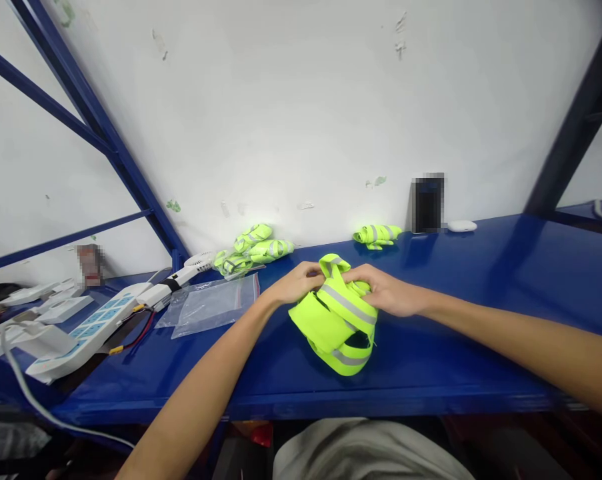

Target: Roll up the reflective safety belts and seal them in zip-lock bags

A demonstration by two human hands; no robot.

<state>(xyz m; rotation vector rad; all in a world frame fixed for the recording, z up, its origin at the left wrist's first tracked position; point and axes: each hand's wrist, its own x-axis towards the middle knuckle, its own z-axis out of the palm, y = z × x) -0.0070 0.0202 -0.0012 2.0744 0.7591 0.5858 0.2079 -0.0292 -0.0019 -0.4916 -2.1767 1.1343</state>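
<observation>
A neon yellow reflective vest with silver-grey stripes hangs bunched between my hands, just over the blue table. My left hand grips its upper left edge near a raised loop of strap, fingers curled into the fabric. At the upper right, my right hand is closed on a rolled portion, with its fingertips partly hidden by the cloth. The vest's lower part droops in loose folds, with a dark gap showing between two strips.
Several rolled yellow vests lie against the wall, and another rolled vest sits farther right. Clear zip bags, a white fan and a power strip are left. A phone leans beside a white case.
</observation>
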